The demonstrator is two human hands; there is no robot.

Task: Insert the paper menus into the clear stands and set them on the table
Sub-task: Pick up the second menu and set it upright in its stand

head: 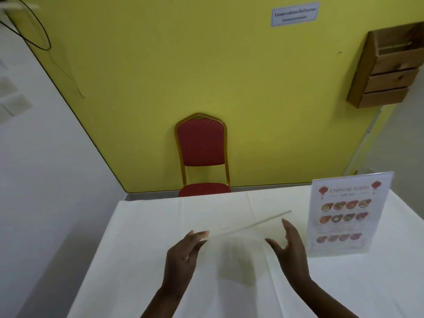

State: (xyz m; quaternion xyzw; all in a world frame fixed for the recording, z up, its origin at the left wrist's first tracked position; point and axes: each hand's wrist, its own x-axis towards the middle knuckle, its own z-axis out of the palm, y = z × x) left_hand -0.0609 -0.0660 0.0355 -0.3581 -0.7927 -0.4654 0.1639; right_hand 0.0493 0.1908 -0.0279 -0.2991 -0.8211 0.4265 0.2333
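A clear stand (247, 224) hangs a little above the white table (137, 260), its thin top edge running from lower left to upper right. It looks empty, and its shadow falls on the cloth below. My left hand (183, 255) grips the stand's left end with the fingertips. My right hand (290, 246) cups the right end, thumb and fingers spread around it. A second clear stand with a Chinese food menu (344, 214) inside stands upright at the table's right side, just right of my right hand. No loose paper menu is in view.
A red chair with a gold frame (202, 154) stands at the table's far edge against the yellow wall. A wooden wall box (387, 70) hangs at upper right. The table's left edge drops to a pale floor.
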